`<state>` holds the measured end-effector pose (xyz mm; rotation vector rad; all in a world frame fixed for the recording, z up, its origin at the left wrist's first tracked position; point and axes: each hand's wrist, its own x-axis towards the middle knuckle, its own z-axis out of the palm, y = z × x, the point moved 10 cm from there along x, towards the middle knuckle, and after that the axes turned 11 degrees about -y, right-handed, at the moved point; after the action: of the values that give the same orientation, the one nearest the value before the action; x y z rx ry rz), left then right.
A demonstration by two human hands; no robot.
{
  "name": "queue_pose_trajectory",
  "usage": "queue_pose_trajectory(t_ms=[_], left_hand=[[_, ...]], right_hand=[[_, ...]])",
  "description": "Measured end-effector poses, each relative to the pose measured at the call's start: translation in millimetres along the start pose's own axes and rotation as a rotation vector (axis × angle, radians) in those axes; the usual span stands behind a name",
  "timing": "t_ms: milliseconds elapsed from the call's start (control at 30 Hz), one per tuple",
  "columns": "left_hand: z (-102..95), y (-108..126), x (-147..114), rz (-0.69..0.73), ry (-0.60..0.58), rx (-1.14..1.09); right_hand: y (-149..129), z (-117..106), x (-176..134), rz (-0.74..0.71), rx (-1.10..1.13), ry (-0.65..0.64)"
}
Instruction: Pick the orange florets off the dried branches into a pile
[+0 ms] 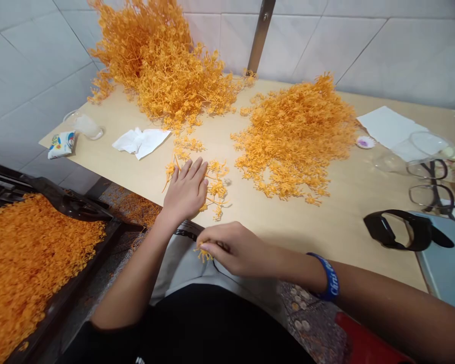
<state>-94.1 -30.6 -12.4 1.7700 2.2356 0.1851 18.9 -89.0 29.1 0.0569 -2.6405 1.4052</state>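
Note:
My left hand (187, 191) lies palm down near the table's front edge, fingers stretched out over a branched orange plastic flower sprig (217, 188). Part of that sprig is hidden beneath the palm. Over my lap, just off the table edge, my right hand (235, 248) is closed on a small orange plastic flower piece (204, 255), whose thin petals stick out below the fingers. A tall heap of orange sprigs (155, 65) rises at the back left of the table. Another pile of orange sprigs (296, 136) spreads over the middle right.
At lower left, a dark tray (34, 323) holds many small orange pieces. The table (349, 202) also bears a crumpled tissue (142, 141), a clear cup (87, 125), a small packet (61, 145), glasses (432, 194), a black smart band (407, 230) and a light-blue device (445, 263).

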Motion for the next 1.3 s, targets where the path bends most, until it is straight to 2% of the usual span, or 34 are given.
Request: queue_pose_trajectory(t_ms=[67,133,167,200,300,367,433,600,733,800,1167,1233,1300], left_hand=[[-1.8,1,0,0.006,0.018,0.002],[-2.5,0,0,0.003,0.023,0.010],[-2.5,0,0,-0.002,0.021,0.018],[-2.3,0,0,-0.004,0.015,0.028],[-2.4,3,-1,-0.004,-0.003,0.066],[-2.8,3,-1,-0.010,-0.012,0.077],[-2.9,3,-1,-0.020,-0.019,0.077],[-3.0,3,-1,-0.020,-0.025,0.083],[-3.7,3,-1,-0.021,-0.018,0.081],[-3.9,3,-2,-0.021,-0.016,0.080],[-3.7,3,-1,-0.014,-0.018,0.071],[-4.0,2,-1,-0.014,-0.016,0.068],[-4.3,3,-1,-0.014,-0.013,0.069]], right_hand=[[26,15,6,0.152,0.348,-0.201],[29,31,5,0.206,0.652,-0.407],[28,31,5,0.204,0.807,-0.428],[29,25,6,0.195,0.963,-0.379],[44,5,8,0.158,1.346,-0.072],[48,10,8,0.152,1.463,-0.062],[49,17,8,0.143,1.472,-0.108],[59,15,8,0.153,1.282,-0.056],[53,21,11,0.173,1.088,-0.206],[52,24,11,0.183,1.075,-0.245],[56,26,13,0.191,1.207,-0.184],[54,28,13,0.195,1.180,-0.213],[50,33,12,0.204,1.094,-0.304]])
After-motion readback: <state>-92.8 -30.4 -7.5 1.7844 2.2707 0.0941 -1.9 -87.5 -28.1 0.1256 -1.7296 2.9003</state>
